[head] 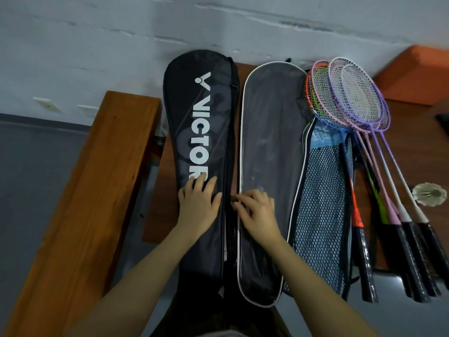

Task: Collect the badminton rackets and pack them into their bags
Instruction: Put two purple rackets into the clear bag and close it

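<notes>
Count of gear on the table, head view.

Racket bags: three — one black VICTOR bag [199,132], one grey bag [272,147] with white piping, one blue mesh bag [323,215]. Rackets [352,98]: a fanned, overlapping pile, at least five handles visible; exact number hard to tell. Shuttlecock [428,194]: one. Wooden bench [92,181]: one. Hands: two.

Matt black cloth on left bag [199,132]; smooth grey fabric on middle bag [272,142]; open blue mesh [320,215] right; glossy varnished wood bench [97,178].
</notes>
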The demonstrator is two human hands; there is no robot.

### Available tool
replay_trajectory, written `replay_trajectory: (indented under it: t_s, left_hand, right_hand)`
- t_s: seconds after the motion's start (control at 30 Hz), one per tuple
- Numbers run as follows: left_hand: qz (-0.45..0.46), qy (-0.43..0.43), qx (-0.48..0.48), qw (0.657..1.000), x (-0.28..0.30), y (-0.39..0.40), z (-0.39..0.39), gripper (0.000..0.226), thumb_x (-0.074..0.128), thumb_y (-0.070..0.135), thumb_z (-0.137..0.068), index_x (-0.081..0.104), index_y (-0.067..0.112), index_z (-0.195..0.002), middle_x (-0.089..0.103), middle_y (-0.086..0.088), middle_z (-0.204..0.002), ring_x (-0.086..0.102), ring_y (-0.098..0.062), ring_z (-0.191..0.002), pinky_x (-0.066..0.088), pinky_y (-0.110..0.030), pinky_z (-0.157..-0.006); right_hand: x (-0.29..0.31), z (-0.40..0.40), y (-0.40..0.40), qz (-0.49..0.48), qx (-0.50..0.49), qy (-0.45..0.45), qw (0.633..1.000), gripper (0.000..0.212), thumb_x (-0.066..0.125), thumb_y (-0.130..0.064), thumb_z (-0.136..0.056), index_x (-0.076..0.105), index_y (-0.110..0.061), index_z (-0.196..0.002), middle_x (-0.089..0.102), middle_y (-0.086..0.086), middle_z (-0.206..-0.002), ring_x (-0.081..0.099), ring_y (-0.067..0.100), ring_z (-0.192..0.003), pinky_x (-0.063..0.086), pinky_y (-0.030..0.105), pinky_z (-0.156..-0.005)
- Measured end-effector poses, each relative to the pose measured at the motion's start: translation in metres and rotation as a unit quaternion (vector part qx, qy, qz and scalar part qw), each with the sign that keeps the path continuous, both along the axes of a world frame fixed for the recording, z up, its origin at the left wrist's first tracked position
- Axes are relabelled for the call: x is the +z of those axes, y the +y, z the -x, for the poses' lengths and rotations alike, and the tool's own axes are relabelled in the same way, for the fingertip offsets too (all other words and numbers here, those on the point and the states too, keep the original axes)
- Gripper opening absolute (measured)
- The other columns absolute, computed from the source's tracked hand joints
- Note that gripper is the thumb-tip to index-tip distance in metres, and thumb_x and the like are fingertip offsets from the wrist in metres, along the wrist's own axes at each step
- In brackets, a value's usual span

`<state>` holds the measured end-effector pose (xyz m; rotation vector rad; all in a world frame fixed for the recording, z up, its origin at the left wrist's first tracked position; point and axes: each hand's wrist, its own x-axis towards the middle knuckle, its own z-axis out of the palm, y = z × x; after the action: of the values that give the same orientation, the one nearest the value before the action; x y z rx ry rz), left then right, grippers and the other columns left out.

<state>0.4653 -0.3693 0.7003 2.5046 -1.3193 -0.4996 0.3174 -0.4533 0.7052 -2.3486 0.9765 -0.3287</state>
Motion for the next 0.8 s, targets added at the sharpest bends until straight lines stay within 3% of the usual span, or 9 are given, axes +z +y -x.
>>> replay_trajectory:
  t_s: [0.1,0.2,0.3,0.47,0.53,0.6,0.63,0.7,0.8]
  left_hand:
    - [0.063,-0.004,-0.048,0.997,0.005,-0.012,0.011,0.048,0.047,0.035,-0.093,0.041,0.019,-0.137,0.035,-0.010,-0.147,0.024,-0.033,-0.137,0.021,-0.048,-0.108]
    - [0.097,-0.010,-0.121,0.988,0.006,-0.031,0.024,0.046,0.050,0.033,-0.092,0.046,0.017,-0.134,0.041,-0.009,-0.143,0.029,-0.030,-0.136,0.020,-0.044,-0.108]
    - [0.053,-0.010,-0.168,0.984,0.001,-0.050,0.036,0.051,0.043,0.039,-0.093,0.036,0.019,-0.139,0.034,-0.006,-0.146,0.025,-0.023,-0.136,0.014,-0.039,-0.108]
    - [-0.015,-0.037,-0.126,0.991,-0.006,-0.071,0.051,0.061,0.044,0.045,-0.091,0.026,0.016,-0.141,0.020,-0.020,-0.149,0.035,-0.030,-0.127,0.019,-0.039,-0.107]
    - [-0.023,-0.015,-0.098,0.995,-0.004,-0.077,0.053,0.062,0.046,0.044,-0.091,0.025,0.015,-0.142,0.018,-0.022,-0.149,0.036,-0.032,-0.127,0.020,-0.040,-0.107]
    - [0.019,0.065,-0.057,0.996,0.000,-0.082,0.054,0.059,0.052,0.036,-0.091,0.029,0.015,-0.142,0.024,-0.018,-0.146,0.036,-0.030,-0.127,0.024,-0.038,-0.109]
    - [0.062,0.124,-0.029,0.990,0.004,-0.084,0.054,0.058,0.056,0.029,-0.090,0.032,0.013,-0.140,0.028,-0.015,-0.143,0.037,-0.027,-0.126,0.028,-0.033,-0.108]
    - [0.161,0.210,0.016,0.964,0.012,-0.088,0.056,0.057,0.061,0.014,-0.087,0.037,0.009,-0.138,0.035,-0.010,-0.133,0.044,-0.013,-0.114,0.031,-0.008,-0.098]
    - [0.228,0.226,0.054,0.946,0.021,-0.101,0.060,0.060,0.065,0.012,-0.084,0.038,0.008,-0.137,0.035,0.003,-0.121,0.042,0.000,-0.098,0.025,0.009,-0.083]
  right_hand:
    - [0.005,0.017,-0.027,0.035,-0.135,-0.007,0.990,0.028,0.063,-0.016,-0.087,0.064,-0.009,-0.114,0.060,0.012,-0.105,0.055,0.030,-0.096,0.035,0.037,-0.082]
    - [0.004,0.038,-0.051,0.015,-0.250,0.071,0.965,0.044,0.060,-0.024,-0.089,0.052,-0.008,-0.129,0.052,0.018,-0.120,0.049,0.034,-0.108,0.035,0.042,-0.090]
    - [0.000,0.046,-0.061,0.002,-0.266,0.108,0.958,0.053,0.061,-0.027,-0.088,0.044,-0.008,-0.134,0.048,0.019,-0.126,0.047,0.035,-0.112,0.035,0.045,-0.094]
    - [-0.001,0.039,-0.072,-0.022,-0.307,0.125,0.943,0.059,0.065,-0.027,-0.084,0.040,-0.008,-0.134,0.046,0.021,-0.126,0.046,0.038,-0.112,0.034,0.046,-0.095]
    - [-0.001,0.039,-0.076,-0.044,-0.310,0.110,0.943,0.063,0.066,-0.026,-0.083,0.038,-0.008,-0.136,0.046,0.022,-0.124,0.048,0.039,-0.110,0.038,0.047,-0.095]
    - [-0.001,0.043,-0.082,-0.071,-0.308,0.080,0.945,0.067,0.067,-0.025,-0.083,0.034,-0.008,-0.139,0.046,0.022,-0.127,0.049,0.039,-0.112,0.040,0.049,-0.097]
    - [0.000,0.046,-0.085,-0.089,-0.309,0.060,0.945,0.068,0.068,-0.023,-0.083,0.033,-0.008,-0.140,0.047,0.021,-0.130,0.049,0.038,-0.114,0.041,0.049,-0.098]
    - [0.003,0.051,-0.090,-0.133,-0.309,0.010,0.942,0.068,0.068,-0.019,-0.083,0.033,-0.008,-0.141,0.049,0.018,-0.133,0.050,0.034,-0.119,0.042,0.045,-0.100]
    - [0.012,0.058,-0.093,-0.185,-0.296,-0.073,0.934,0.061,0.065,-0.009,-0.084,0.038,-0.010,-0.139,0.058,0.011,-0.126,0.057,0.024,-0.113,0.046,0.040,-0.100]
